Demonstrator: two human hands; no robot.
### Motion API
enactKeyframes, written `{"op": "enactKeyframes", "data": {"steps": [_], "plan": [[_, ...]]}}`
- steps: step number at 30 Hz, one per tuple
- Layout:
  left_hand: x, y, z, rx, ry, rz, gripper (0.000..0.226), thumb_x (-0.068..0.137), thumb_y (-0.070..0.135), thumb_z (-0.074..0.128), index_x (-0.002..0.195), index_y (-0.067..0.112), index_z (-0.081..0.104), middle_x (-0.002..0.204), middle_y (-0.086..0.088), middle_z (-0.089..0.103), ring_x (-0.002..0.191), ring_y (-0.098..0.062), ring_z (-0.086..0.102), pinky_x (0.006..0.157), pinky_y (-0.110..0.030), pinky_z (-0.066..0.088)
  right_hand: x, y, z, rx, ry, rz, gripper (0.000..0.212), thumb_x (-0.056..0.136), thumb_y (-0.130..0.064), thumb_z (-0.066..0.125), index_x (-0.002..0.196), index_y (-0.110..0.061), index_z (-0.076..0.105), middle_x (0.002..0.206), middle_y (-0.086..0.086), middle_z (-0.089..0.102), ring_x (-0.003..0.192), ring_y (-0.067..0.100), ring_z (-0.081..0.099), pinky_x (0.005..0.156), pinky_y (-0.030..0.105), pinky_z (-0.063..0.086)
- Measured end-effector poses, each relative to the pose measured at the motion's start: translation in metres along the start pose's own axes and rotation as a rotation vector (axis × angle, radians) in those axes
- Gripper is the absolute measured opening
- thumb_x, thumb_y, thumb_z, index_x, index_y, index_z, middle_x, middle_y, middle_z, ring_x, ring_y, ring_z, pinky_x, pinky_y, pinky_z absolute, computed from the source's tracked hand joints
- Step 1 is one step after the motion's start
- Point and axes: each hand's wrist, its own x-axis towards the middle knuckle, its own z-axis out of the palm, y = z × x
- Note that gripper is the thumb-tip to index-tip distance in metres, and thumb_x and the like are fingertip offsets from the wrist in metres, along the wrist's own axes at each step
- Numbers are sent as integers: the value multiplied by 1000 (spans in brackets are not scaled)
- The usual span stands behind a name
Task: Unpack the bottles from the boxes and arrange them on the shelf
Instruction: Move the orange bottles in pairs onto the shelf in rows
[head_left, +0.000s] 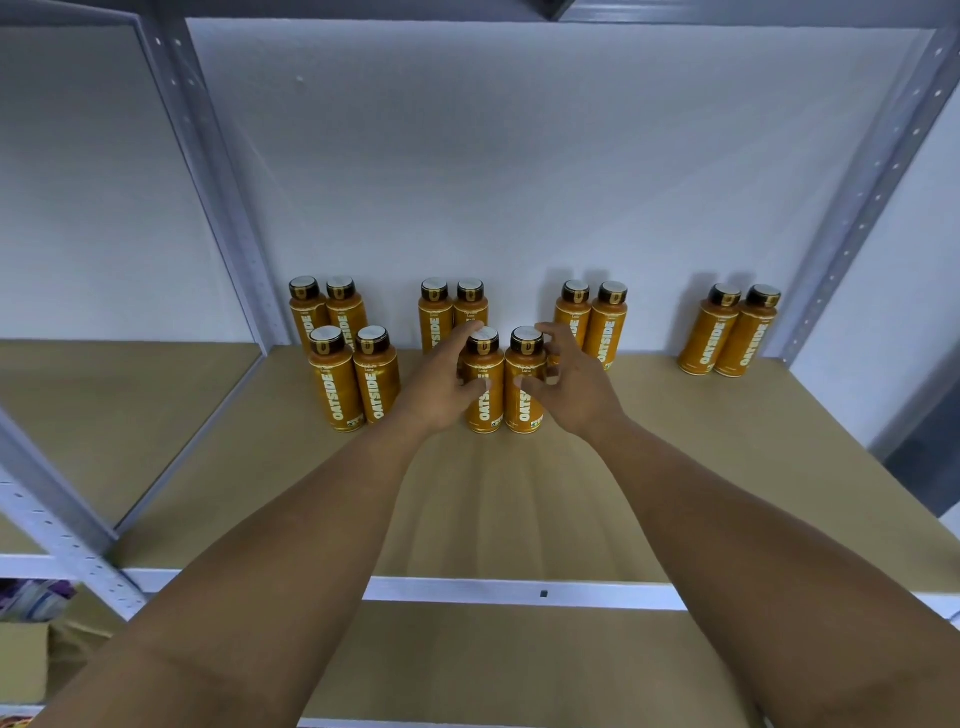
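Note:
Several orange Oatside bottles with black caps stand in pairs on the brown shelf board (519, 499). Two pairs stand at the left (353, 384), one pair at the back middle (435, 317), one right of the middle (607, 325) and one at the far right (727, 332). In front of the middle pair, my left hand (436, 389) grips an upright bottle (485, 408), thumb on its front and fingers round its far side. My right hand (576, 395) grips the bottle beside it (523, 413) the same way. Both bottles stand on the board, touching each other.
Grey perforated uprights (223, 197) frame the bay on both sides, with a white wall behind. The white front rail (519, 592) runs below my forearms. A lower shelf board shows beneath it. A cardboard box (23, 665) sits at the lower left.

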Motion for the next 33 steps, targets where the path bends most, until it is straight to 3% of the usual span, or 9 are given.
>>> {"op": "enactKeyframes", "data": {"steps": [18, 33], "plan": [[0, 1, -2, -16, -12, -11, 78, 97, 20, 70, 159, 35, 24, 163, 2, 36, 143, -26, 43, 102, -34, 46, 4, 3, 0, -12, -26, -13, 75, 92, -32, 75, 152, -32, 30, 151, 5, 52, 123, 31, 63, 95, 44, 56], [1, 0, -2, -20, -20, -7, 79, 97, 20, 70, 159, 37, 24, 162, 2, 36, 140, -25, 47, 96, -30, 46, 5, 6, 0, -7, -44, -21, 74, 93, -33, 74, 152, -33, 28, 153, 5, 50, 125, 30, 62, 92, 37, 53]]}}
